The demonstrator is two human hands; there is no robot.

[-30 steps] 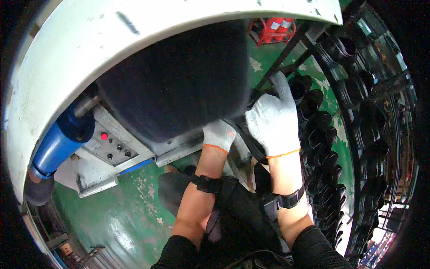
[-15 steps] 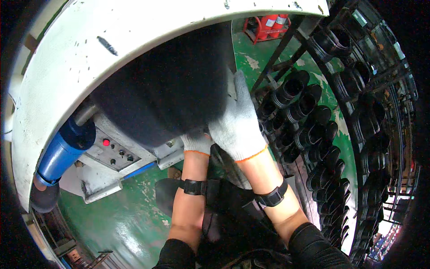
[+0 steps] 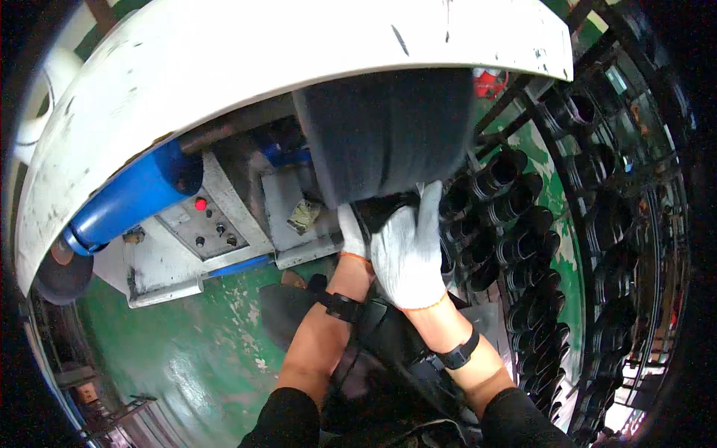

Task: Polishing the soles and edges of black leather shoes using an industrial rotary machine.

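Both my hands wear white knitted gloves with orange cuffs. They are at the lower end of a wide black belt (image 3: 388,134), its surface streaked as if running, under a white machine hood (image 3: 336,37). Between the gloves shows a dark black piece (image 3: 385,211), possibly a boot like those on the rack, mostly hidden. My right hand (image 3: 409,257) is closed on its near right side, thumb pointing up toward the belt. Against its left side rests my left hand (image 3: 352,233), with its fingers partly hidden.
Left of the belt are a blue cylinder (image 3: 142,198), a control panel with a red button (image 3: 200,203), and a crumpled yellowish cloth (image 3: 304,216) on a ledge. Racks of black boots (image 3: 523,239) stand close on my right. Red fire extinguishers (image 3: 490,84) show behind.
The view has shifted, so the belt and hood appear farther right. My right hand sits lower relative to the belt, and the black piece between my gloves is now visible.
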